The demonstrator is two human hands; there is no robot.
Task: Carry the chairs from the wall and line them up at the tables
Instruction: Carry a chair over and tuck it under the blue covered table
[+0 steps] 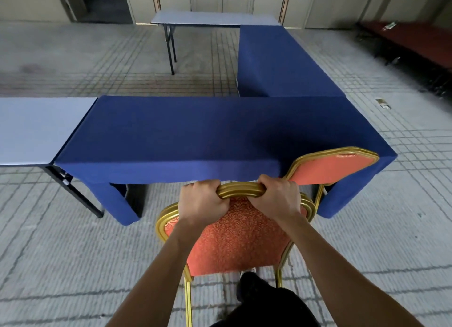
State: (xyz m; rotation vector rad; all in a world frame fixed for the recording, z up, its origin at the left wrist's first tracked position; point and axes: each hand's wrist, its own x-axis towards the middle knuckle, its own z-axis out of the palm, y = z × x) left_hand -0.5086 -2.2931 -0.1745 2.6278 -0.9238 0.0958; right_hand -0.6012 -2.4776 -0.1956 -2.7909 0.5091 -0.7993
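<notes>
Both hands, left (201, 200) and right (276, 197), clamp the gold top rail of an orange-upholstered chair (234, 236) at the blue-draped counter (183, 136), beside a second matching chair (333, 166) already tucked in.

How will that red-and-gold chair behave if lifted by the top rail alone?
Probably rigid: the chair has a gold metal-looking frame and thin legs, so likely light for its size. With the left hand and right hand gripping only the top rail, the seat may swing and knock the blue-draped table.
</notes>
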